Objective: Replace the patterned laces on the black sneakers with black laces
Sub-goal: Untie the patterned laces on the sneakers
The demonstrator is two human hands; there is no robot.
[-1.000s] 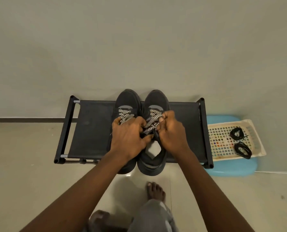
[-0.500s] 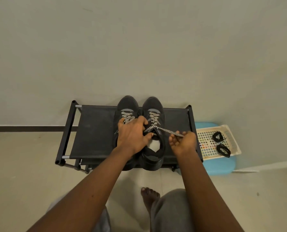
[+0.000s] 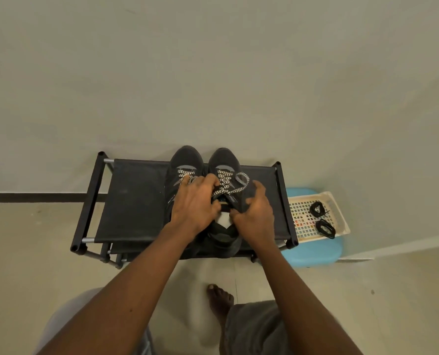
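Observation:
Two black sneakers stand side by side on a black shoe rack (image 3: 134,201), the left sneaker (image 3: 185,158) and the right sneaker (image 3: 225,160). Both carry black-and-white patterned laces (image 3: 223,179). A loose end of the right sneaker's lace lies curled on its outer side (image 3: 242,179). My left hand (image 3: 195,203) lies across the left sneaker, with fingers and thumb curled round the right sneaker's inner lacing edge. My right hand (image 3: 255,213) grips the right sneaker's outer side near the collar. Two coiled black laces (image 3: 317,209) lie in a basket at the right.
The cream plastic basket (image 3: 341,216) sits on a blue stool (image 3: 310,254) right of the rack. A wall stands close behind the rack. My bare foot (image 3: 219,298) and knees are on the tiled floor in front.
My right hand had pulled a lace end out to the right. It has let go and returned to the right sneaker's side. The lace end now lies loose on the shoe.

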